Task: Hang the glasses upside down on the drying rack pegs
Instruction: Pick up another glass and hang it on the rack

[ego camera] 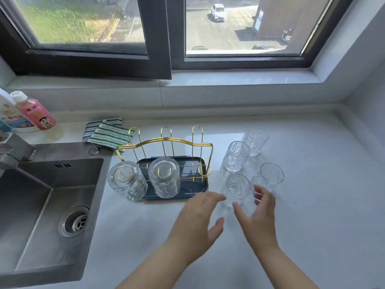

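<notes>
A gold wire drying rack (166, 140) stands on a dark blue tray (203, 185) beside the sink. Two clear textured glasses hang upside down on its front pegs, one at the left (126, 180) and one in the middle (164, 177). The front right peg and three back pegs are bare. Several upright glasses stand on the counter to the right; the nearest glass (237, 189) sits between my hands. My left hand (200, 215) is open just left of it. My right hand (257, 215) is open just right of it, fingers curved toward the glass, not gripping.
A steel sink (41, 205) with a drain fills the left. Striped cloths (106, 132) lie behind the rack. Bottles (34, 110) stand at the far left by the tap. A window ledge runs along the back, above the white counter (312, 205).
</notes>
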Demonstrator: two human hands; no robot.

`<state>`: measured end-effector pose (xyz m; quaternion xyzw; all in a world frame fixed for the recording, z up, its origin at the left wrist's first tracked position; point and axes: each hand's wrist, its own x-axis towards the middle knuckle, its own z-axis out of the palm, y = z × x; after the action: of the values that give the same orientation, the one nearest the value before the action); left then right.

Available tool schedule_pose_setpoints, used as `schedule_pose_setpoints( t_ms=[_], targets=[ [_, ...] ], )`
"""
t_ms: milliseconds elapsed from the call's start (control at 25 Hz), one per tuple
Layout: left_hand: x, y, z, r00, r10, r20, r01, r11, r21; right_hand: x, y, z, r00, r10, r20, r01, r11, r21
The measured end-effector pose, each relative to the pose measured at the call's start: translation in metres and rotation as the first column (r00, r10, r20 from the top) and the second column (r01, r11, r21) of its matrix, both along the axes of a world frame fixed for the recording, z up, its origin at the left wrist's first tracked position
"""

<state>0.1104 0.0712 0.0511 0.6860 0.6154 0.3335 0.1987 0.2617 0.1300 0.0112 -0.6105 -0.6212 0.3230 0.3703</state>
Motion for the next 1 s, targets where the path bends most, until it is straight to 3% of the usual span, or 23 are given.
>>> schedule_pose_setpoints(
  t_ms=[160, 280, 520, 640, 680, 760, 840, 920, 1000],
  targets=[
    [0.032, 0.05, -0.043, 0.971, 0.162, 0.174, -0.088, 0.926, -0.367, 0.021, 0.032, -0.022, 0.985, 0.162, 0.06, -0.139, 0.949, -0.282],
    [0.042, 0.084, -0.061, 0.94, 0.255, 0.225, -0.115, 0.86, -0.496, 0.024, 0.051, -0.029, 0.952, 0.302, 0.046, -0.268, 0.898, -0.349],
    [0.049, 0.091, -0.047, 0.936, 0.238, 0.26, -0.112, 0.9, -0.42, 0.04, 0.052, -0.01, 0.915, 0.394, -0.08, -0.397, 0.851, -0.344],
    [0.047, 0.069, -0.016, 0.896, 0.258, 0.361, -0.119, 0.924, -0.364, 0.055, 0.043, 0.016, 0.861, 0.318, -0.398, -0.476, 0.779, -0.407],
    [0.045, 0.06, -0.005, 0.87, 0.256, 0.421, -0.109, 0.934, -0.341, 0.056, 0.041, 0.023, 0.79, 0.206, -0.578, -0.512, 0.739, -0.437],
    [0.042, 0.042, 0.018, 0.799, 0.242, 0.55, -0.077, 0.949, -0.305, 0.051, 0.035, 0.038, 0.542, -0.007, -0.841, -0.657, 0.621, -0.428],
    [0.038, 0.028, 0.034, 0.737, 0.213, 0.641, -0.039, 0.961, -0.274, 0.039, 0.029, 0.055, 0.382, -0.108, -0.918, -0.754, 0.537, -0.377],
    [0.031, 0.016, 0.043, 0.735, 0.188, 0.651, -0.043, 0.972, -0.231, 0.027, 0.026, 0.068, 0.319, -0.097, -0.943, -0.782, 0.535, -0.32],
    [0.018, 0.006, 0.049, 0.81, 0.229, 0.541, -0.142, 0.97, -0.198, 0.016, 0.028, 0.086, 0.392, 0.053, -0.919, -0.739, 0.613, -0.28]
  ],
)
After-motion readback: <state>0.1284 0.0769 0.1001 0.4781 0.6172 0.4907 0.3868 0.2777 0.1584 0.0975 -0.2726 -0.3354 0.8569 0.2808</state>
